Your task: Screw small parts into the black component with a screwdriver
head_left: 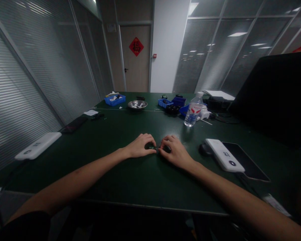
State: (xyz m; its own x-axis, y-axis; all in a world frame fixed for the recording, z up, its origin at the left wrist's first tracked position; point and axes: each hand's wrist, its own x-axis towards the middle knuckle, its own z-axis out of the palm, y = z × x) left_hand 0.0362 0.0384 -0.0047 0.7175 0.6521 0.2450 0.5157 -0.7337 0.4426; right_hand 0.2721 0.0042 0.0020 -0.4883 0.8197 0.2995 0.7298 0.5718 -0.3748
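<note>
Both my hands rest on the dark green table (130, 174), fingertips meeting at its middle. My left hand (140, 146) is curled, fingers pinched on a small dark part (151, 146) with a greenish glint. My right hand (174, 151) is also curled and pinches the same small dark piece from the other side. The part is mostly hidden by the fingers, and I cannot make out what it is.
A water bottle (193, 110) stands behind my right hand. A white device (224, 155) and black tablet (245, 160) lie to the right, another white device (38, 145) to the left. Blue bins (114, 99), a metal bowl (137, 104) and a monitor (278, 97) stand further back.
</note>
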